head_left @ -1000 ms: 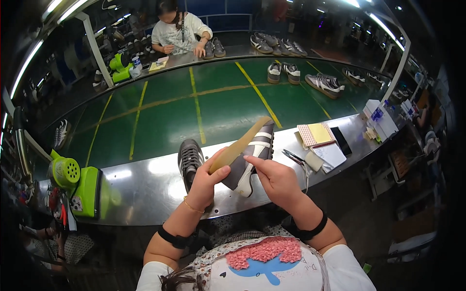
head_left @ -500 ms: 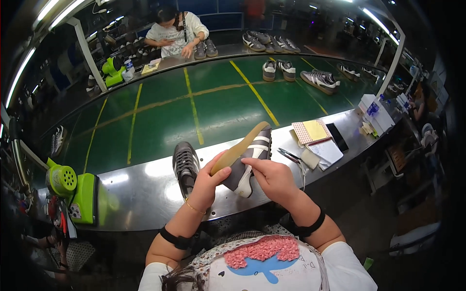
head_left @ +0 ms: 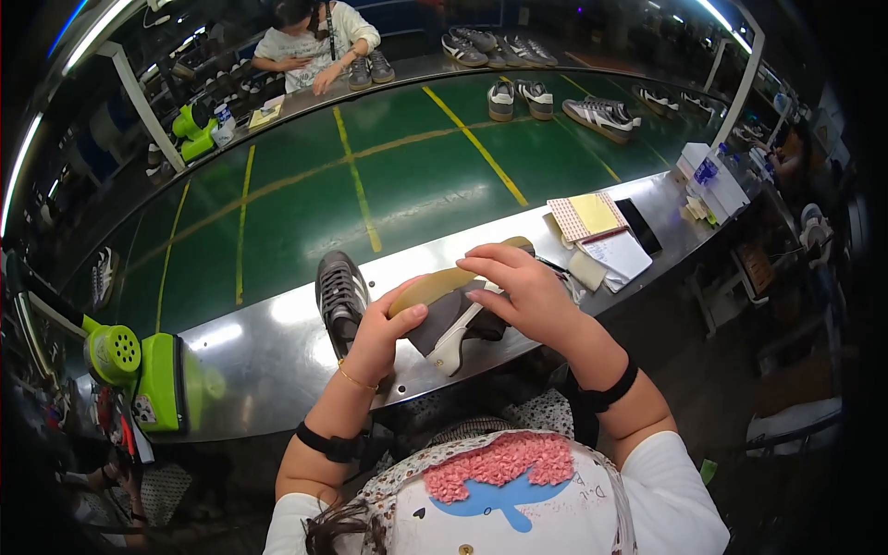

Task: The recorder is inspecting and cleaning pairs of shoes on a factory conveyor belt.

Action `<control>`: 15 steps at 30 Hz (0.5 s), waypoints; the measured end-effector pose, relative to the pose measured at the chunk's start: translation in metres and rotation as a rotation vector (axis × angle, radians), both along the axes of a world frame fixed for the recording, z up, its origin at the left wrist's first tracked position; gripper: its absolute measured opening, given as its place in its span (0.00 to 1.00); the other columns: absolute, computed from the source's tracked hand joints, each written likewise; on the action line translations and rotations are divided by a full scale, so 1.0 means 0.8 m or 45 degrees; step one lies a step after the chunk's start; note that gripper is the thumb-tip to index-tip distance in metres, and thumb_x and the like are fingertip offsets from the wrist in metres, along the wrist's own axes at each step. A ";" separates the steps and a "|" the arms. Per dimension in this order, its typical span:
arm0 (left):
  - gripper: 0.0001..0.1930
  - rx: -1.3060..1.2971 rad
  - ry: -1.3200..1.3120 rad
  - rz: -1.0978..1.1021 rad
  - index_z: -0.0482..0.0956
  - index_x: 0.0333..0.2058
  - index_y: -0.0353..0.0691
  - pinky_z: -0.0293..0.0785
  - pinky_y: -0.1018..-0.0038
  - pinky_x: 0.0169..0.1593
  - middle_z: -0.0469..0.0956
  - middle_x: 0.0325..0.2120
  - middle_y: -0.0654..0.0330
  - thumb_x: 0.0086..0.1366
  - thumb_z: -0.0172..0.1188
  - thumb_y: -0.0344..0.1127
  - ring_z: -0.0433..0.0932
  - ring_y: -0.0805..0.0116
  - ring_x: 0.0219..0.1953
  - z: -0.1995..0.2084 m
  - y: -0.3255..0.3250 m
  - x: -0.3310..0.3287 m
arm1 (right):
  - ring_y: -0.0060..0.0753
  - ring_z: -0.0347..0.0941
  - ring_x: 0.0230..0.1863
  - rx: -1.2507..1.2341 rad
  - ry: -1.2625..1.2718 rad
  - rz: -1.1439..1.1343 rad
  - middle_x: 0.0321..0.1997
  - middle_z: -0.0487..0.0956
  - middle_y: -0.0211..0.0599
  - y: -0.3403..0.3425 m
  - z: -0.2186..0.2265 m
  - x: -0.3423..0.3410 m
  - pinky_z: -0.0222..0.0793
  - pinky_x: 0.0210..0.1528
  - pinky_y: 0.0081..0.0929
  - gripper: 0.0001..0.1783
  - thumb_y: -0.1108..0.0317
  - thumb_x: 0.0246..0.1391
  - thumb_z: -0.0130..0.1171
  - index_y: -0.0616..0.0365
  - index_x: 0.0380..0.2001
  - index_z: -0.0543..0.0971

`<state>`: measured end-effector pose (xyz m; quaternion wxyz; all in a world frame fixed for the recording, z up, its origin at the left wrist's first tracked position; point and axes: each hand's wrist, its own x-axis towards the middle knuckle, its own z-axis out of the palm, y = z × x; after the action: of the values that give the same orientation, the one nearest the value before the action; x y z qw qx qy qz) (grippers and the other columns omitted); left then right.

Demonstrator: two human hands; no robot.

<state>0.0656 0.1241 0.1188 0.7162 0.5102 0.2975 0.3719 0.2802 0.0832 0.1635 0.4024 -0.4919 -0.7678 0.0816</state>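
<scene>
A grey sneaker with white stripes, a white heel patch and a tan gum sole (head_left: 448, 321) is tilted on its side above the metal bench, sole facing up and away. My left hand (head_left: 381, 331) grips it near the heel, thumb on the edge of the sole. Across its middle reaches my right hand (head_left: 525, 292), fingers on the sole side and thumb lower on the upper; it covers much of the front part. Just left of my left hand, a matching laced sneaker (head_left: 341, 294) stands upright on the bench.
Notebooks and papers (head_left: 592, 231) lie right of my hands beside a dark phone (head_left: 640, 227). A lime-green device (head_left: 163, 381) stands at the bench's left end. Beyond runs a green conveyor belt (head_left: 296, 213) carrying several sneakers (head_left: 601, 118). A co-worker (head_left: 314, 46) sits across it.
The held sneaker has tipped, its toe now lower and further right. My right hand has moved up from the shoe's side to across its sole. The camera view has shifted slightly.
</scene>
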 end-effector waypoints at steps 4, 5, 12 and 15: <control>0.30 0.047 0.041 -0.122 0.68 0.53 0.32 0.63 0.75 0.53 0.73 0.45 0.58 0.53 0.61 0.43 0.70 0.70 0.48 0.007 -0.004 -0.006 | 0.43 0.73 0.41 0.076 -0.200 0.240 0.40 0.76 0.38 0.008 0.011 0.001 0.69 0.43 0.34 0.16 0.66 0.47 0.59 0.57 0.40 0.75; 0.30 0.024 0.027 -0.165 0.68 0.53 0.31 0.63 0.75 0.53 0.73 0.45 0.57 0.53 0.61 0.43 0.70 0.70 0.47 0.008 -0.006 -0.007 | 0.42 0.73 0.40 -0.006 -0.275 0.304 0.39 0.77 0.38 0.006 0.018 0.001 0.69 0.42 0.34 0.15 0.65 0.47 0.59 0.57 0.39 0.75; 0.29 -0.004 0.069 -0.388 0.69 0.51 0.29 0.63 0.76 0.53 0.74 0.45 0.57 0.53 0.61 0.42 0.71 0.70 0.46 0.027 -0.018 -0.022 | 0.40 0.75 0.33 -0.311 -0.526 0.591 0.34 0.77 0.37 0.003 0.055 0.000 0.70 0.36 0.33 0.17 0.64 0.46 0.61 0.56 0.41 0.74; 0.28 -0.078 0.075 -0.446 0.69 0.50 0.29 0.63 0.76 0.52 0.74 0.44 0.57 0.54 0.60 0.41 0.71 0.71 0.45 0.036 -0.025 -0.025 | 0.39 0.75 0.32 -0.434 -0.560 0.676 0.32 0.76 0.37 -0.002 0.064 -0.003 0.70 0.35 0.32 0.17 0.64 0.46 0.61 0.57 0.40 0.74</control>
<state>0.0456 0.1041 0.1476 0.7763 0.5427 0.2360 0.2170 0.2776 0.0817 0.2149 0.1055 -0.3415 -0.9119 0.2019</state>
